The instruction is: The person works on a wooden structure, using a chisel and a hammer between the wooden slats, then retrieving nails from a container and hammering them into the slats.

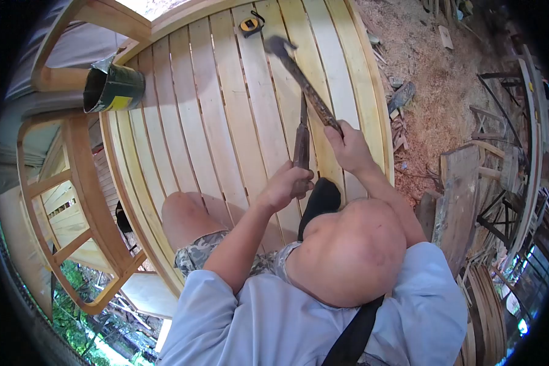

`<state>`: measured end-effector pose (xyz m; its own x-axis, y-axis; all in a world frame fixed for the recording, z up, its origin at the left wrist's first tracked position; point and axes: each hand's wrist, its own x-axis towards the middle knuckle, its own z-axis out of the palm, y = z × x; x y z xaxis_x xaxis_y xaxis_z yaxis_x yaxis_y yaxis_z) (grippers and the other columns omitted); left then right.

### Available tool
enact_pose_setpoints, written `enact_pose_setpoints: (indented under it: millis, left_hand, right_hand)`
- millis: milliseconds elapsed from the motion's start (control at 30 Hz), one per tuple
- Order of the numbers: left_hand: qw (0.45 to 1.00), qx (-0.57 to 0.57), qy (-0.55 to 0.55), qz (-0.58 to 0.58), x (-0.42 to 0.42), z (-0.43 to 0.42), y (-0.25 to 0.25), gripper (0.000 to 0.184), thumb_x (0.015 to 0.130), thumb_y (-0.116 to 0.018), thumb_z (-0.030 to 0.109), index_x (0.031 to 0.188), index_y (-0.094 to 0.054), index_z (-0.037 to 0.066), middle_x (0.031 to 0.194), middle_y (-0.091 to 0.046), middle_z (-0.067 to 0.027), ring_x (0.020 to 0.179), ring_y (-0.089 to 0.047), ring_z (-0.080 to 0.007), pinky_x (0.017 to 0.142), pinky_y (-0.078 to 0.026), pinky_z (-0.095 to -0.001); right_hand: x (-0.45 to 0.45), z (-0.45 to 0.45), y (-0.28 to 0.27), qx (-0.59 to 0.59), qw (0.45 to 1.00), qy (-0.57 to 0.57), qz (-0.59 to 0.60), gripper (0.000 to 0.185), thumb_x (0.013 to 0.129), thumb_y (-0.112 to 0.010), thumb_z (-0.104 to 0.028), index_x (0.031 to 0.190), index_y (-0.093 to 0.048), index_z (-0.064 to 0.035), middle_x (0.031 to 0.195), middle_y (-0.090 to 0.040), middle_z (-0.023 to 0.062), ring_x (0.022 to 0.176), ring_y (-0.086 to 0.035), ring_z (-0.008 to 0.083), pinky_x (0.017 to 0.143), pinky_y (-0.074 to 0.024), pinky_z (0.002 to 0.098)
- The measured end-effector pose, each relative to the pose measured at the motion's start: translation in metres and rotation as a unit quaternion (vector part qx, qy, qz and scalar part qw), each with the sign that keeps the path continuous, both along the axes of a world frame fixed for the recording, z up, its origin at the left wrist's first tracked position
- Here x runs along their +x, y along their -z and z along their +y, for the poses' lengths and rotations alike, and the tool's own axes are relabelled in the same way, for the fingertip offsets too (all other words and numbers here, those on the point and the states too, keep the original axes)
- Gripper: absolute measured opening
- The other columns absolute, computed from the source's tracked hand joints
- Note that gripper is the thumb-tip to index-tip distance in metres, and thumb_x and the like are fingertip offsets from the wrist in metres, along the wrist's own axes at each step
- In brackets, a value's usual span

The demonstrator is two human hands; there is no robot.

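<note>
My left hand (285,186) is closed round the handle of a chisel-like tool (301,141), whose narrow blade points away from me over the wooden slats (226,116). Whether its tip touches the wood I cannot tell. In my right hand (350,148) is the dark, worn handle of a hammer (309,89). The hammer's head is up and to the left of that hand, beyond the chisel's tip, slightly blurred. A black and yellow tape measure (250,25) lies on the slats near the far edge.
A dark green can (114,88) stands at the left edge of the slatted surface. Wooden frames (91,189) are at the left. Wood shavings (451,97) cover the ground at right, beside boards (460,183). My bent knees are close below my hands.
</note>
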<state>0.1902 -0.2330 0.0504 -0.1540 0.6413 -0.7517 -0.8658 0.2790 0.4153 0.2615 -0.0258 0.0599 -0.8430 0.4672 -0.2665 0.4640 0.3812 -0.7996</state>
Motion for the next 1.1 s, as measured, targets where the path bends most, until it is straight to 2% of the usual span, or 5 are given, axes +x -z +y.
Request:
enact_pose_setpoints:
  millis: [367, 533, 667, 833, 1100]
  left_hand:
    - [1.000, 0.008, 0.006, 0.016, -0.004, 0.005, -0.001, 0.031, 0.089, -0.058, 0.017, 0.113, -0.042, 0.005, 0.100, -0.061, -0.0083, 0.081, -0.064, -0.0183, 0.058, -0.047, -0.0324]
    - [1.000, -0.005, -0.004, -0.003, 0.000, 0.005, -0.003, 0.032, 0.088, -0.059, 0.017, 0.113, -0.041, 0.006, 0.099, -0.060, -0.0084, 0.081, -0.063, -0.0183, 0.058, -0.046, -0.0324]
    - [1.000, 0.001, -0.004, -0.012, 0.001, 0.004, 0.001, 0.032, 0.088, -0.059, 0.017, 0.113, -0.041, 0.006, 0.099, -0.060, -0.0085, 0.080, -0.063, -0.0189, 0.058, -0.046, -0.0326]
    - [1.000, -0.014, -0.008, 0.003, 0.002, 0.004, -0.001, 0.031, 0.088, -0.058, 0.016, 0.113, -0.042, 0.006, 0.098, -0.061, -0.0079, 0.078, -0.063, -0.0194, 0.058, -0.045, -0.0326]
    - [0.996, -0.061, -0.058, -0.018, 0.004, 0.028, -0.035, 0.027, 0.085, -0.060, 0.015, 0.106, -0.044, 0.007, 0.089, -0.061, -0.0079, 0.071, -0.061, -0.0186, 0.055, -0.044, -0.0327]
  right_hand:
    - [0.010, 0.015, 0.067, 0.033, 0.996, 0.057, -0.066, 0.040, 0.097, -0.056, -0.036, 0.095, -0.058, 0.0036, 0.070, -0.062, 0.0238, 0.073, -0.064, 0.0462, 0.066, -0.0461, 0.0518]
    - [0.017, -0.002, 0.028, -0.111, 0.981, 0.111, 0.115, 0.037, 0.098, -0.056, -0.035, 0.093, -0.058, 0.0022, 0.060, -0.053, 0.0090, 0.056, -0.052, 0.0141, 0.053, -0.0419, 0.0329]
    - [0.032, -0.008, 0.047, -0.092, 0.962, 0.080, 0.246, 0.035, 0.097, -0.058, -0.033, 0.094, -0.057, 0.0024, 0.064, -0.057, 0.0132, 0.058, -0.059, 0.0246, 0.056, -0.0449, 0.0382]
    - [0.020, 0.013, 0.087, 0.023, 0.993, 0.046, -0.108, 0.042, 0.096, -0.056, -0.039, 0.098, -0.059, 0.0036, 0.081, -0.065, 0.0294, 0.081, -0.063, 0.0498, 0.070, -0.0493, 0.0493]
    - [0.026, -0.020, 0.114, -0.008, 0.995, 0.097, -0.038, 0.048, 0.097, -0.056, -0.044, 0.092, -0.060, 0.0044, 0.076, -0.066, 0.0231, 0.074, -0.066, 0.0408, 0.067, -0.0484, 0.0469]
